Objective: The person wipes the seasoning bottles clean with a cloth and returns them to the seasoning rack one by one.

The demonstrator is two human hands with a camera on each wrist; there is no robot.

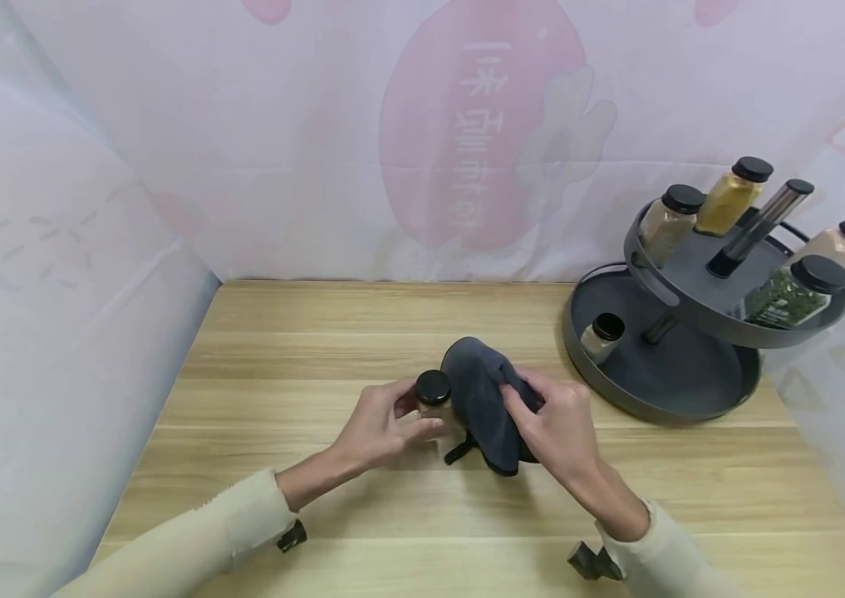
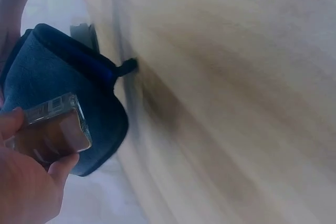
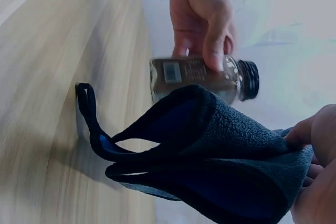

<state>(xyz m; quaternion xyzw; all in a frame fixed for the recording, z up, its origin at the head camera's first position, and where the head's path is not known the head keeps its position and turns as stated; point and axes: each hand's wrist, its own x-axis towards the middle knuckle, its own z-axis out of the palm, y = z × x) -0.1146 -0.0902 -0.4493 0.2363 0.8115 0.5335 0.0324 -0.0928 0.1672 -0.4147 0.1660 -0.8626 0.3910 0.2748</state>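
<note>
My left hand [image 1: 385, 423] grips a small glass spice jar [image 1: 434, 399] with a black lid. Brown powder fills the jar [image 2: 52, 135], and a barcode label shows on its side in the right wrist view. My right hand [image 1: 560, 419] pinches a bunched dark blue-grey cloth [image 1: 478, 399] with black edging and a hanging loop [image 3: 86, 103]. The cloth is right beside the jar; whether they touch I cannot tell. Both are held above the wooden table.
A two-tier dark grey turntable rack [image 1: 661, 407] stands at the right back. On its upper tier are several black-lidded spice jars, among them a yellow one [image 1: 729, 199] and a green-flaked one [image 1: 784, 299]. One smaller jar [image 1: 601, 336] sits on the lower tier.
</note>
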